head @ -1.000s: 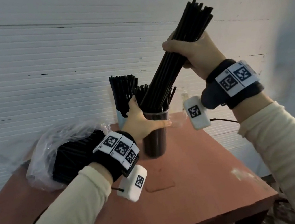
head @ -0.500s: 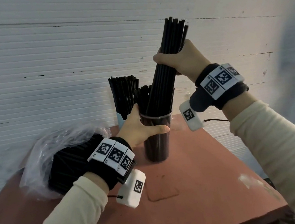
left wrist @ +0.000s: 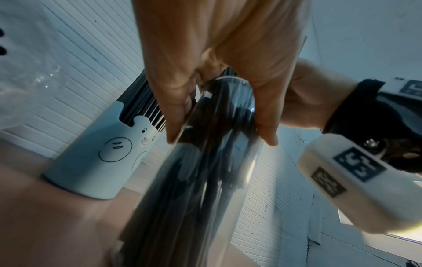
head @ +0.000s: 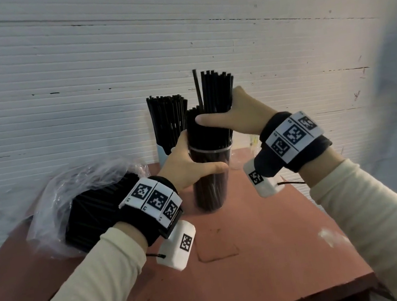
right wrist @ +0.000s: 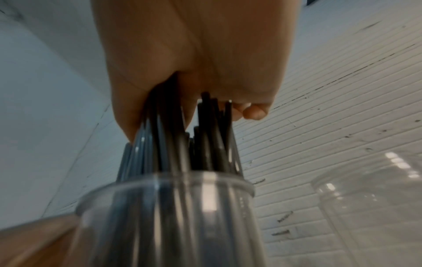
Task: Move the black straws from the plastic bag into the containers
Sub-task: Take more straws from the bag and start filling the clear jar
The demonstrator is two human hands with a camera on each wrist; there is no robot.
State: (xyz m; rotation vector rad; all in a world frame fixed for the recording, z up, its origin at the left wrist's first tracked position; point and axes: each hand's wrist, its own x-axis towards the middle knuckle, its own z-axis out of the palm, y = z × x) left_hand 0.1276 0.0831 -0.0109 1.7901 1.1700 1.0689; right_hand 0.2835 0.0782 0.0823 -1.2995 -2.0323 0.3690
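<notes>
Plastic bag left of clear container; blue holder behind.

The person's left hand reaches in from seven o'clock, thumb and fingers curled round the clear plastic cylindrical container just under its rim, thumb lying across the near wall. The right hand comes in from four o'clock, higher up, wrapped round the upright bundle of thin black straws, thumb pointing toward nine o'clock. Both forearms wear cream sleeves and black wristbands.
</notes>
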